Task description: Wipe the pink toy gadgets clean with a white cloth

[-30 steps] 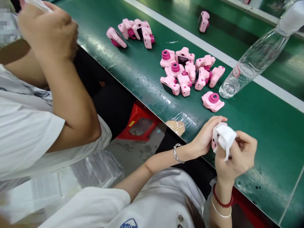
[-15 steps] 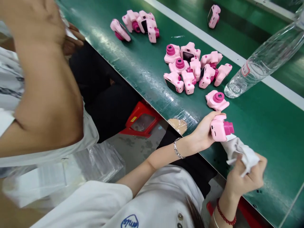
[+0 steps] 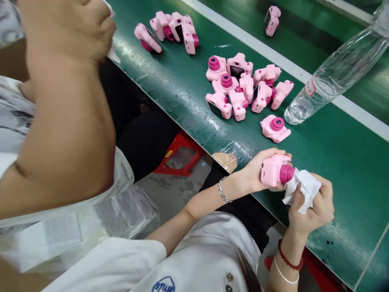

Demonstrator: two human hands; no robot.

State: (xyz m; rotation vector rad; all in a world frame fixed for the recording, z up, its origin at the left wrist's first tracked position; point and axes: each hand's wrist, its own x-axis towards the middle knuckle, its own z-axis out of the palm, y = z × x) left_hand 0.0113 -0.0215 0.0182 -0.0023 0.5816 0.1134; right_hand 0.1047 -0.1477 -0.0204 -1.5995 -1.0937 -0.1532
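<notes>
– Where is the pink camera (image 3: 270, 171)?
– Between three and four o'clock in the view: the left hand (image 3: 254, 173) grasps it, and the right hand (image 3: 316, 209) pinches a white cloth (image 3: 307, 187) at its magenta lens (image 3: 285, 174) (contact is unclear).
– At its twelve o'clock?
– A loose camera (image 3: 270, 130).

My white cloth shirt (image 3: 197, 247) shows blue lettering (image 3: 164, 285), seemingly "emls"; the clear plastic bottle (image 3: 337, 71) has an illegible red-edged label (image 3: 310, 87)
</notes>
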